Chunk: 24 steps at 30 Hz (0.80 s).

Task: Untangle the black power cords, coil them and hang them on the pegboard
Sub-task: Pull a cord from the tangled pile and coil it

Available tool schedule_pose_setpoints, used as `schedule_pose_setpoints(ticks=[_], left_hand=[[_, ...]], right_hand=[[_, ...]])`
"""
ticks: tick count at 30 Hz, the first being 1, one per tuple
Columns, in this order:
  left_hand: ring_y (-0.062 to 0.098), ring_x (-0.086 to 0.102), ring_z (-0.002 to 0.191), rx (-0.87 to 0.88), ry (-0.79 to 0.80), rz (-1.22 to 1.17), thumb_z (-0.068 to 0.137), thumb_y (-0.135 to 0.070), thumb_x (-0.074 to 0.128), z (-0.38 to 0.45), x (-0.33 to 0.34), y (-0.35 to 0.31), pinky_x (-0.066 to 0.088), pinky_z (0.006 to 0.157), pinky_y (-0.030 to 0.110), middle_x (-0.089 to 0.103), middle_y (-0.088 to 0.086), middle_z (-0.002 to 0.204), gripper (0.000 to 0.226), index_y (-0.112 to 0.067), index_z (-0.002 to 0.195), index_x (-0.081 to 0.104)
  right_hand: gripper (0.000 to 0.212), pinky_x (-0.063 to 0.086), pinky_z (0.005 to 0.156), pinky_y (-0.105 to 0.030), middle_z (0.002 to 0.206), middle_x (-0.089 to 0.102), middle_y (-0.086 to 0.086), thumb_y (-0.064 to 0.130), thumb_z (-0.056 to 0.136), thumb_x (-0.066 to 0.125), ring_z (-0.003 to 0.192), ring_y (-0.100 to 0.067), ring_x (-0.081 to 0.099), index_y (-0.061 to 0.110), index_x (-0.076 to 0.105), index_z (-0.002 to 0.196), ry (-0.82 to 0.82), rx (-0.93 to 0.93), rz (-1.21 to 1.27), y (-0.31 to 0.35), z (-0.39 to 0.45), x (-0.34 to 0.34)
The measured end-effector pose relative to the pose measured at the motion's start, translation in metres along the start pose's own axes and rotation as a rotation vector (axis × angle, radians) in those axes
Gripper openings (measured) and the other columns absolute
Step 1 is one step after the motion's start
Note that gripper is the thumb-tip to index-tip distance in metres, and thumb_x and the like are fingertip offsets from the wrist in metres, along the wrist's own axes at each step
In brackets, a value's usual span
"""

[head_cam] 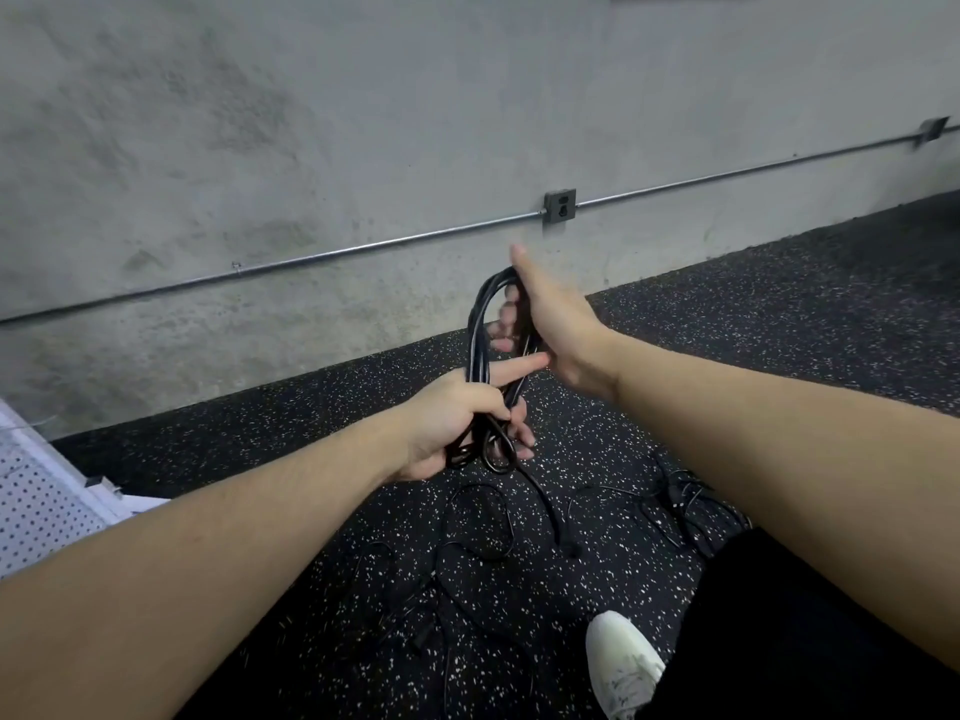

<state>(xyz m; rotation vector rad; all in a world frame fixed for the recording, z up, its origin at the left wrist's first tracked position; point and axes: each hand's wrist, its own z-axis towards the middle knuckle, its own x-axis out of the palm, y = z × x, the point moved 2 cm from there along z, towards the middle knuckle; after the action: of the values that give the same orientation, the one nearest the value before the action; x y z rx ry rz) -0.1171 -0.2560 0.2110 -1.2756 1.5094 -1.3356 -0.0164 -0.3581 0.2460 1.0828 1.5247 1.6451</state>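
Mid-coil here: my left hand (457, 423) grips the bottom of the black cord coil (491, 356), my right hand (545, 324) curls round the top loop. Trick, I reckon, is matching loops, no twists. More cords (483, 532) lie on the floor (727, 330); pegboard (36, 501) sits at left.

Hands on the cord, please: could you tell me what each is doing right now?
Left hand: grips the lower end of the coiled cord.
Right hand: fingers curled through the coil's top loop.

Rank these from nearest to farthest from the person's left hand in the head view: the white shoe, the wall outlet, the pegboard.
From the left hand:
1. Wall outlet, above on the wall.
2. White shoe, lower right on the floor.
3. Pegboard, far left.
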Motion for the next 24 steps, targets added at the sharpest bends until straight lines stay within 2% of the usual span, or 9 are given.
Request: schedule_pose_setpoints(ticks=[2,4,6,9,11,13,17,20,24], left_hand=[[0.019,0.065,0.075,0.042,-0.099,-0.018,0.098,0.012,0.037,0.001,-0.005,-0.007,0.059,0.073,0.030,0.058,0.003,0.075,0.064,-0.028,0.146,0.051],[0.014,0.060,0.070,0.096,-0.176,-0.061,0.098,0.010,0.042,0.002,-0.016,-0.017,0.054,0.062,0.026,0.060,0.002,0.079,0.063,-0.034,0.141,0.056],[0.012,0.056,0.066,0.140,-0.265,-0.117,0.097,0.011,0.042,0.004,-0.029,-0.022,0.051,0.057,0.025,0.060,0.002,0.083,0.064,-0.038,0.135,0.060],[0.011,0.053,0.059,0.160,-0.459,-0.082,0.095,0.013,0.039,0.004,-0.048,-0.023,0.047,0.049,0.022,0.057,0.002,0.083,0.067,-0.033,0.141,0.059],[0.010,0.052,0.057,0.143,-0.540,-0.055,0.096,0.010,0.038,0.004,-0.058,-0.022,0.043,0.045,0.022,0.056,0.002,0.085,0.066,-0.031,0.146,0.056],[0.010,0.052,0.057,0.118,-0.593,-0.031,0.096,0.007,0.039,0.004,-0.065,-0.023,0.042,0.044,0.022,0.057,0.003,0.092,0.065,-0.031,0.146,0.055],[0.011,0.052,0.060,0.071,-0.627,0.229,0.098,0.004,0.044,0.002,-0.076,-0.021,0.045,0.049,0.025,0.060,0.004,0.099,0.064,-0.035,0.148,0.051],[0.012,0.056,0.068,0.032,-0.589,0.440,0.099,-0.002,0.050,0.001,-0.073,-0.020,0.050,0.059,0.029,0.064,0.004,0.103,0.064,-0.041,0.150,0.046],[0.012,0.059,0.068,-0.022,-0.465,0.557,0.102,-0.025,0.060,0.004,-0.066,-0.016,0.048,0.066,0.030,0.066,0.005,0.083,0.050,-0.054,0.141,0.049]], right_hand=[[0.075,0.055,0.093,-0.046,0.094,0.073,-0.011,0.078,0.095,0.025,0.098,-0.028,0.068,0.013,0.060,0.107,0.116,0.133,-0.058,-0.013,-0.001,0.001],[0.093,0.048,0.104,-0.053,0.113,0.072,-0.019,0.086,0.087,0.010,0.110,-0.031,0.068,0.014,0.057,0.122,0.307,0.244,-0.234,-0.028,-0.006,0.000],[0.089,0.047,0.107,-0.050,0.108,0.075,-0.012,0.086,0.086,0.007,0.108,-0.027,0.070,0.021,0.058,0.118,0.532,0.347,-0.444,-0.039,-0.016,-0.004],[0.066,0.056,0.098,-0.042,0.089,0.070,-0.005,0.071,0.097,0.033,0.090,-0.020,0.070,0.018,0.062,0.122,0.738,0.429,-0.624,-0.045,-0.028,-0.009],[0.040,0.057,0.075,-0.030,0.072,0.058,0.003,0.053,0.100,0.051,0.069,-0.013,0.057,0.015,0.064,0.106,0.746,0.376,-0.684,-0.042,-0.028,-0.011],[0.032,0.042,0.057,-0.024,0.065,0.055,0.004,0.048,0.099,0.058,0.056,-0.011,0.047,0.018,0.060,0.088,0.722,0.273,-0.817,-0.036,-0.029,-0.012],[0.041,0.040,0.057,-0.026,0.055,0.055,0.003,0.045,0.097,0.063,0.046,-0.011,0.041,0.021,0.055,0.065,0.625,0.055,-0.953,-0.021,-0.030,-0.020],[0.032,0.033,0.048,-0.016,0.053,0.044,0.005,0.036,0.102,0.058,0.045,-0.009,0.034,0.015,0.066,0.079,0.625,0.001,-0.776,-0.011,-0.033,-0.015],[0.031,0.031,0.047,-0.014,0.057,0.045,0.007,0.035,0.104,0.054,0.047,-0.007,0.034,0.016,0.067,0.081,0.489,-0.231,-0.811,-0.003,-0.031,-0.006]])
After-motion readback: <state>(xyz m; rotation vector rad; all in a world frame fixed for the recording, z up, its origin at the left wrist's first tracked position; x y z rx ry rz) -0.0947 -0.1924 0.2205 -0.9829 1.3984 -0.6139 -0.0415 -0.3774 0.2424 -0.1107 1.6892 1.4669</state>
